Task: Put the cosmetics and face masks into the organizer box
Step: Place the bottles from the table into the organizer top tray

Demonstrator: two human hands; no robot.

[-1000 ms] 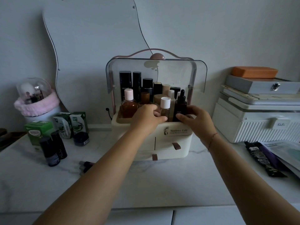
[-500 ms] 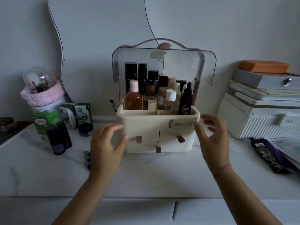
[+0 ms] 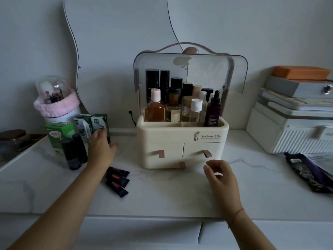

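The cream organizer box (image 3: pixel 167 139) stands mid-table with its clear lid raised and several bottles upright in its top tray. My left hand (image 3: pixel 101 150) reaches out to the left of it, fingers spread, over a small dark jar that it mostly hides, beside two dark bottles (image 3: pixel 73 152) and green cartons (image 3: pixel 90 123). Three dark tubes (image 3: pixel 118 179) lie just under that wrist. My right hand (image 3: pixel 220 175) hovers empty in front of the box's lower right drawers, fingers loosely curled. Face mask sachets (image 3: pixel 306 172) lie at the far right.
A wavy mirror (image 3: pixel 117 51) leans on the wall behind. At the left stands a domed brush holder (image 3: pixel 54 98) wrapped in a pink band. A white ribbed case (image 3: pixel 292 130) with boxes stacked on top fills the right. A dark tray (image 3: pixel 16 141) sits at the left edge.
Both hands have left the bottles in the box. The left hand has swung out left toward the cartons and jar; the right has dropped low in front of the box.
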